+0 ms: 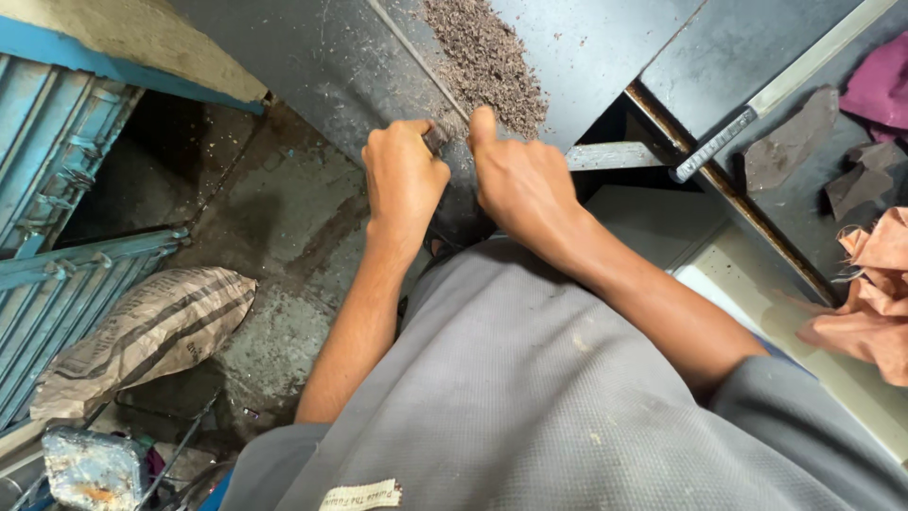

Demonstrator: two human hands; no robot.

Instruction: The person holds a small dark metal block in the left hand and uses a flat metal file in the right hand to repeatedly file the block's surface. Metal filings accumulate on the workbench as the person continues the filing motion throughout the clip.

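Observation:
My left hand [405,180] and my right hand [523,182] are close together at the near edge of a dark metal table [322,57]. Both are closed around a small dark piece [437,140] held between them; most of it is hidden by my fingers and I cannot tell what it is. My right thumb points up toward a heap of brown filings [487,61] lying on the table just beyond my hands. My grey shirt fills the lower middle of the view.
A metal ruler [785,85] lies on a second dark surface at the upper right, with dark leather scraps [790,142], a magenta piece [880,85] and an orange cloth [875,293]. Blue metal shutters [57,237] and a striped sack [142,331] stand at left on the concrete floor.

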